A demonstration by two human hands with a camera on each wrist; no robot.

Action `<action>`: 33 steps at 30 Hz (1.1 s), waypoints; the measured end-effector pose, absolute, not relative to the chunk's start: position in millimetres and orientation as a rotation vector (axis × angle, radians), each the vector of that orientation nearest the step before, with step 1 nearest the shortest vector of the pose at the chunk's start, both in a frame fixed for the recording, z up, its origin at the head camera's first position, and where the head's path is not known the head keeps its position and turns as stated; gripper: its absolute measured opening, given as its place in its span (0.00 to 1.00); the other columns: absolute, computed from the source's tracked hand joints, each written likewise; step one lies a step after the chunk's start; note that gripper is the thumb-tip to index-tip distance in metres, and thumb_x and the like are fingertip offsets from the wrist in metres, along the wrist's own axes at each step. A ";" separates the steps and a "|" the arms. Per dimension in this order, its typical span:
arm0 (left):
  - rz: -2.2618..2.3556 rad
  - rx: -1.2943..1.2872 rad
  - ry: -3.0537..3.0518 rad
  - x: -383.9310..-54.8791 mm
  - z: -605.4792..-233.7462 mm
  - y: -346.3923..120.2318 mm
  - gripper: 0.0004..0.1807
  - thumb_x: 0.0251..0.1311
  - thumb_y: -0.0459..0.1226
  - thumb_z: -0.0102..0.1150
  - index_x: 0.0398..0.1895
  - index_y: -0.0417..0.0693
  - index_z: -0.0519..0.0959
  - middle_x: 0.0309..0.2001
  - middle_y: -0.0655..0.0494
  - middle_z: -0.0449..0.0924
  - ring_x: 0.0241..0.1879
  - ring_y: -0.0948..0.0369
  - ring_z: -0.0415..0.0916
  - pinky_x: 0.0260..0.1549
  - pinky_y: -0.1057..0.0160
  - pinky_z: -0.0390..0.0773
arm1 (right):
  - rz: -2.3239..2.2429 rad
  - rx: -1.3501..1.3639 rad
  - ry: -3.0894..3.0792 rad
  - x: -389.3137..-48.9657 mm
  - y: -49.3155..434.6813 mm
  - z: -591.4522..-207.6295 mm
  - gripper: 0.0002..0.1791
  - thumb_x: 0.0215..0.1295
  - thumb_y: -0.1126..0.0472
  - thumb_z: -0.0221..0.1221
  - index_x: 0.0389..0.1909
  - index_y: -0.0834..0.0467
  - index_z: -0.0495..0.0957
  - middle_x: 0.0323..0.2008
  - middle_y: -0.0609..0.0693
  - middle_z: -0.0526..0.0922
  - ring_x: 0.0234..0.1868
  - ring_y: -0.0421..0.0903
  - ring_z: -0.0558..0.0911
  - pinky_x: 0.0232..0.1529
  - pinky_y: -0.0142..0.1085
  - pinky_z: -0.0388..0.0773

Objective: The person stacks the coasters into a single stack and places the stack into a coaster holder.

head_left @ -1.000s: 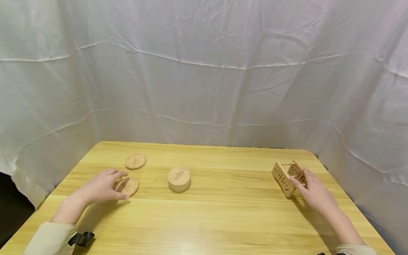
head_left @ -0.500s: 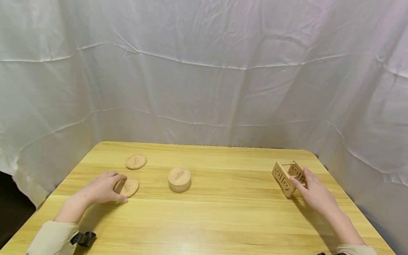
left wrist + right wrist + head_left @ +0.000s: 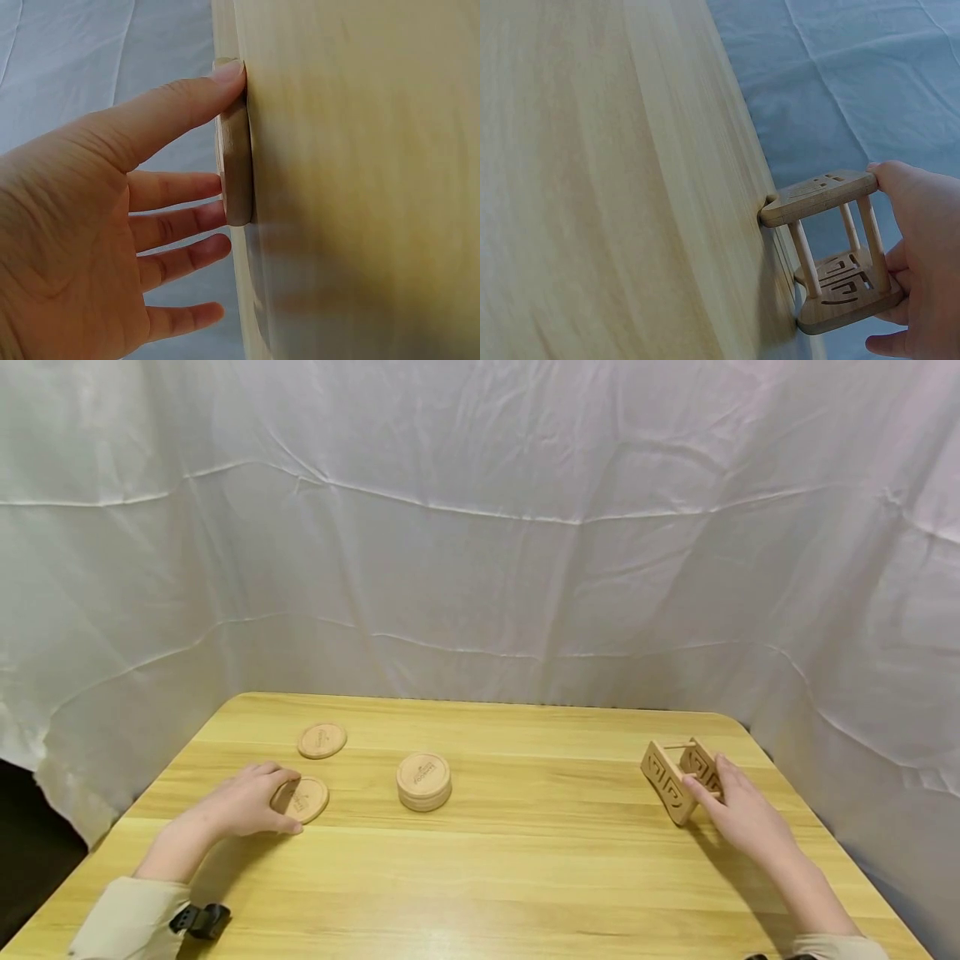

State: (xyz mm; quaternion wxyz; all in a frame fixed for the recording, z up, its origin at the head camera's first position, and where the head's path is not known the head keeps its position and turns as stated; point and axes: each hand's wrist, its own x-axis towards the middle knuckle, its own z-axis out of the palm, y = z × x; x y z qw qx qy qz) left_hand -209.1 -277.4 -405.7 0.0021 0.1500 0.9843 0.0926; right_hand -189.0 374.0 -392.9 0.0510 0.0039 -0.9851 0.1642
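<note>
On the left of the table, my left hand (image 3: 243, 802) reaches across a round wooden coaster (image 3: 307, 799) that lies flat. Its thumb is at the near rim and its fingers at the far side. In the left wrist view the thumb tip presses the coaster's edge (image 3: 238, 165), with the index and middle fingertips against it and the other two fingers held apart. At the right, my right hand (image 3: 746, 810) grips a wooden coaster holder (image 3: 666, 785) with cut-out side panels joined by dowels. In the right wrist view, the holder (image 3: 832, 300) stands on the table with no coaster inside.
A stack of several coasters (image 3: 423, 783) stands left of the table's middle. Another single coaster (image 3: 322, 741) lies behind my left hand. The wooden table (image 3: 525, 860) has a grey-white curtain (image 3: 480, 568) behind it and at both sides.
My left hand has lowered slightly and closed in on the coaster's edges. My right hand and the holder have stayed put. The whole head view has shifted a little.
</note>
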 end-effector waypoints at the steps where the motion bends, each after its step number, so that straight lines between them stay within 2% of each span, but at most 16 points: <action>1: 0.292 0.475 3.087 -209.1 -405.8 -277.3 0.47 0.30 0.62 0.66 0.54 0.43 0.71 0.52 0.40 0.71 0.53 0.39 0.65 0.44 0.37 0.66 | 0.501 0.013 -2.998 -188.9 374.0 -393.1 0.46 0.65 0.36 0.35 0.67 0.67 0.34 0.66 0.72 0.42 0.63 0.72 0.49 0.56 0.66 0.50; 8: 0.294 0.485 3.073 -209.2 -404.6 -275.5 0.46 0.30 0.62 0.66 0.53 0.43 0.71 0.52 0.40 0.72 0.53 0.37 0.64 0.46 0.36 0.65 | 0.493 0.015 -2.996 -188.4 373.9 -393.6 0.46 0.65 0.36 0.35 0.67 0.67 0.34 0.65 0.72 0.42 0.62 0.72 0.50 0.56 0.65 0.50; 33: 0.324 0.504 3.143 -210.4 -407.3 -275.1 0.45 0.31 0.59 0.67 0.52 0.40 0.72 0.52 0.40 0.72 0.53 0.41 0.65 0.49 0.40 0.66 | 0.489 0.014 -3.004 -189.2 373.5 -393.5 0.46 0.65 0.36 0.35 0.67 0.67 0.34 0.65 0.72 0.42 0.62 0.72 0.51 0.55 0.66 0.50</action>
